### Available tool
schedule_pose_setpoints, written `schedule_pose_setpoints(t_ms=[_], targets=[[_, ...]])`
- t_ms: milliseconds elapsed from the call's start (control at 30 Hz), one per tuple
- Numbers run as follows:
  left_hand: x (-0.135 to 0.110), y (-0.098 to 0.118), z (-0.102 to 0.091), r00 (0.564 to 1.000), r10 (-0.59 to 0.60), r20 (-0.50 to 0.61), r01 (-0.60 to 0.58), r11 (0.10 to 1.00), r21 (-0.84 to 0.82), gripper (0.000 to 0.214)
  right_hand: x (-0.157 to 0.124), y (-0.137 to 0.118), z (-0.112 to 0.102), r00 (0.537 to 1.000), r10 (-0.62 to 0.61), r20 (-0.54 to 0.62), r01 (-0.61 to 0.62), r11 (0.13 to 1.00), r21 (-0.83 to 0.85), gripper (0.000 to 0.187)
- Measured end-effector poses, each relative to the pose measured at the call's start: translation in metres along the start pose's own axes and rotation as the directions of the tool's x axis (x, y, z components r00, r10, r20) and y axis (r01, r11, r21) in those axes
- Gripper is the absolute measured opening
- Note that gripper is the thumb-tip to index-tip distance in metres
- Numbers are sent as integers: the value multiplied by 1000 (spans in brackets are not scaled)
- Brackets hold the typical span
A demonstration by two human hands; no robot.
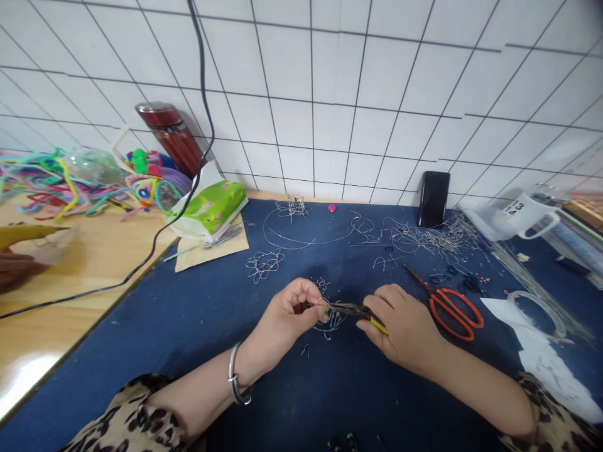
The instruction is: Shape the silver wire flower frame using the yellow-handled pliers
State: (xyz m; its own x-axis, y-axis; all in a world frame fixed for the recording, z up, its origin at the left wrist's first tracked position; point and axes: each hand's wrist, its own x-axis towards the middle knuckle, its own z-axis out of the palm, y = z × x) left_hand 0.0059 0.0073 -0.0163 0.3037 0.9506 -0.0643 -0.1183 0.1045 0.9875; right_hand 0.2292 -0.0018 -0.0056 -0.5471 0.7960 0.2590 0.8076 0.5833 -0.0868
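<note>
My left hand (294, 317) pinches a small piece of wire between thumb and fingertips; most of that piece is hidden by the fingers. Wrapped in my right hand (400, 323) are the yellow handles of needle-nose pliers (351, 309), whose jaw tips point left and meet the wire at my left fingertips. Beneath the pliers lies a loose tangle of bent wire bits (332, 321) on the dark blue mat (301, 408). A flower-shaped wire piece (264, 265) with pink beads rests farther back on the left.
Orange-handled scissors (455, 307) lie right of my right hand. Behind are wire offcuts (424, 235), a phone (433, 199) and a white mug (527, 216). A black cable (155, 245) crosses in front of a green tissue pack (210, 210). Another person's hand (19, 270) shows at far left.
</note>
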Motion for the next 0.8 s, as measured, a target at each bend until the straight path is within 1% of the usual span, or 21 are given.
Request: schedule_pose_setpoints(t_ms=[167, 467, 667, 800], targets=[[2, 0, -2, 1000, 9, -4, -9, 1000, 1, 11, 0, 2, -1, 1000, -8, -17, 8, 1000, 13, 27], [0, -1, 1, 999, 45, -14, -43, 990, 135, 11, -1, 0, 2, 994, -77, -79, 68, 992, -102, 29], [-3, -4, 1, 989, 119, -92, -87, 950, 299, 12, -3, -5, 0, 995, -67, -79, 53, 985, -162, 28], [-5, -3, 3, 978, 152, -139, -102, 944, 314, 11, -3, -9, 1, 992, -74, -100, 53, 979, -196, 26]])
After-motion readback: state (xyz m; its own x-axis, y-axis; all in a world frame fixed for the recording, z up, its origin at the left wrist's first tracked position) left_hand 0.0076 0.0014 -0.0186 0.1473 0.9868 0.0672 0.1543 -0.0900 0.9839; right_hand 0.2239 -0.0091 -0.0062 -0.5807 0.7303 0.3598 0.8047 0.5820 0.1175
